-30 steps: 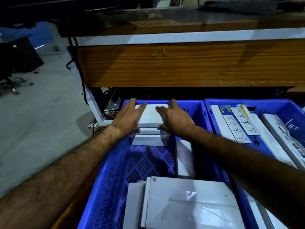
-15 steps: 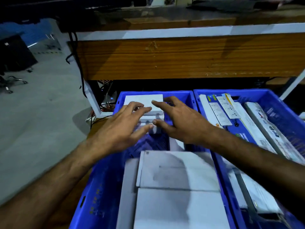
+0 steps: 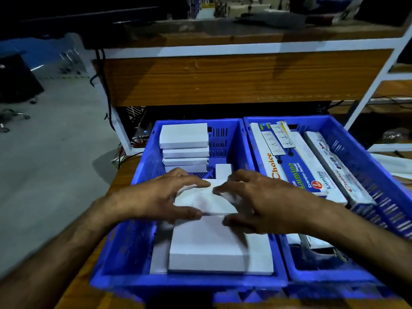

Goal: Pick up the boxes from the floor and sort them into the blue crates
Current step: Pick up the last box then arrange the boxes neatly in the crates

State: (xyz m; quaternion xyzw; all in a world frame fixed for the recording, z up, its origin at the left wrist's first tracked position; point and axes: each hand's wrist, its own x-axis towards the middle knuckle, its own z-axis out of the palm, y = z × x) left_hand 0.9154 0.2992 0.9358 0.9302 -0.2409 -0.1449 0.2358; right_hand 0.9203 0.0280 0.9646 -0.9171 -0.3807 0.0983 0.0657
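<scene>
Two blue crates stand side by side in front of me. In the left crate (image 3: 142, 177) a stack of small white boxes (image 3: 184, 136) sits at the far end. Flat white boxes fill its near half; the near one (image 3: 207, 244) lies flat. My left hand (image 3: 156, 199) and my right hand (image 3: 256, 201) grip the two sides of the white box (image 3: 205, 200) in the middle, thumbs at its near edge and fingers over its far edge. The right crate (image 3: 361, 150) holds long extension-socket boxes (image 3: 289, 166).
A wooden bench with a white frame (image 3: 223, 74) rises right behind the crates, with cables (image 3: 104, 85) hanging at its left end. Grey floor (image 3: 55, 152) lies to the left. The crates rest on a wooden surface (image 3: 122, 172).
Both hands have pulled back from the stack of small boxes at the far end, which stays there, and now grip the white box in the middle of the left crate.
</scene>
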